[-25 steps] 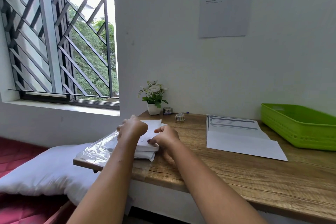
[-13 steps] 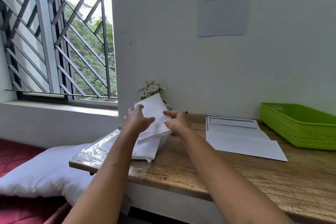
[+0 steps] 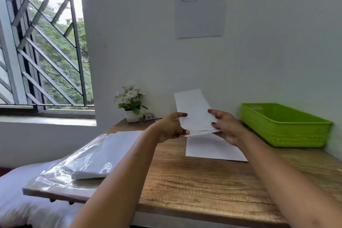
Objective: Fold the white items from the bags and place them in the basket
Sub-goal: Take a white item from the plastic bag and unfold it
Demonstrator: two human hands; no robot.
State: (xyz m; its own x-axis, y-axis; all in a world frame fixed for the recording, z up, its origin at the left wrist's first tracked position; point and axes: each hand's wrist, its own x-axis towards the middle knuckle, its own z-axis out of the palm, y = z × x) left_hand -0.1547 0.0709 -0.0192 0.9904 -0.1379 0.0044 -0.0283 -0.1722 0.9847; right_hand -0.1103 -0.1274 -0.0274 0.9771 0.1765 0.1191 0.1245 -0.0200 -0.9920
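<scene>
Item (image 3: 194, 110) white, thin, rectangular, upright | left grip (image 3: 169, 128), right grip (image 3: 225, 127) pinching edges

printed sheet (image 3: 200, 3) taped up on the wall has lines of text, way too blurry to read, no other labels, brands or numbers legible anywhere

Raised forward, left hand (image 3: 170, 128) and right hand (image 3: 226, 128) pinching.

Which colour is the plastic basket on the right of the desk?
Bright lime green basket, clearest in the head view.
</scene>
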